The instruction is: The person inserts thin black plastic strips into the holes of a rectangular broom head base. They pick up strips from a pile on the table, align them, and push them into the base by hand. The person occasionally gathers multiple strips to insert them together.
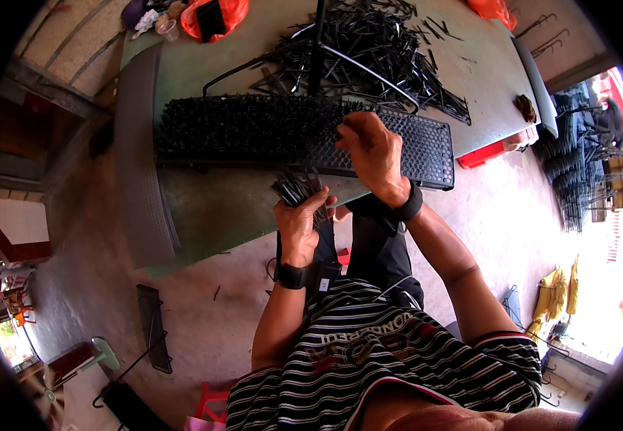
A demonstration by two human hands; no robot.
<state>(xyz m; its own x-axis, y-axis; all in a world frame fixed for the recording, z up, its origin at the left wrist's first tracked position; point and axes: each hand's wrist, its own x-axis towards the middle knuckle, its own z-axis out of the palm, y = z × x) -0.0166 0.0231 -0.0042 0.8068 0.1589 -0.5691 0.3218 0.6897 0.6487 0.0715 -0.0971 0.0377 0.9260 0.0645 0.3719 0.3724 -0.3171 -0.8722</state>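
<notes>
A long black perforated panel (430, 152) lies across the table in front of me. Short dark tufts (232, 129) cover its left and middle part, while the right end shows bare rows of holes. In my left hand (298, 233), just below the panel's near edge, is a bundle of thin black strips (293, 187), fanned upward. My right hand (377, 154) is over the panel where the tufts end, its thumb and fingers pinched together. Whatever sits in that pinch is too small to make out. Behind the panel spreads a loose heap of black strips (362, 47).
A thin black metal frame (319, 47) rises behind the panel. The green table (204, 215) has a grey perforated sheet (139, 165) along its left side. Orange plastic bags (234, 14) lie at the back. On the floor at left rests a black rack (153, 327).
</notes>
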